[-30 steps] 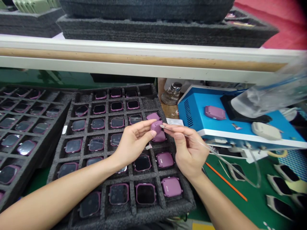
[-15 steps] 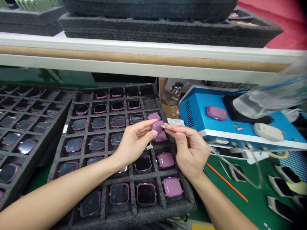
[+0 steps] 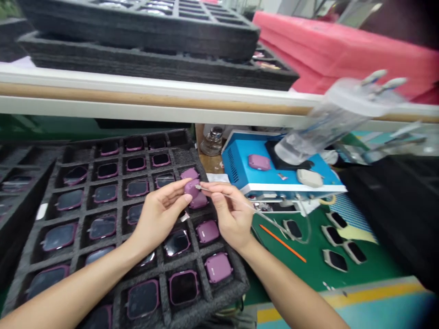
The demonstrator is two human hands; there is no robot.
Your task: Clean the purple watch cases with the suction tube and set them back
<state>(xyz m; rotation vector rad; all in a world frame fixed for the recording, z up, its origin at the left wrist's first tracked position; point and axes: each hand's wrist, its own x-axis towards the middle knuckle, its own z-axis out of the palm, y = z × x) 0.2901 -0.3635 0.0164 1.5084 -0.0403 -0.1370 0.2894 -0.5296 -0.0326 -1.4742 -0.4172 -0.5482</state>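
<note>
Between the thumb and fingers of my left hand [image 3: 159, 212] is a small purple smartwatch case [image 3: 190, 187], tilted up over the foam tray [image 3: 222, 290]. My right hand [image 3: 233, 217] pinches a thin dispensing needle [image 3: 203, 188] with a clear tube [image 3: 262, 212] trailing behind it. The needle's tip is at the case's edge; whether it touches cannot be made out. Another purple case [image 3: 199, 201] lies just under the held one. Two more purple backs, an upper one [image 3: 207, 231] and a lower one [image 3: 218, 267], rest in the tray's right column.
Purple-framed watch screens [image 3: 142, 299] fill many tray pockets. A blue dispenser box [image 3: 240, 151] stands at right with a clear cylinder [image 3: 308, 128] leaning over it. An orange stick [image 3: 283, 243] and several pale watches [image 3: 335, 260] lie on the green mat. A white shelf [image 3: 144, 116] crosses behind.
The view has swung to the right, so the tray and both hands appear farther left and more of the right side shows. Both hands keep the same grips, with the needle still at the case.
</note>
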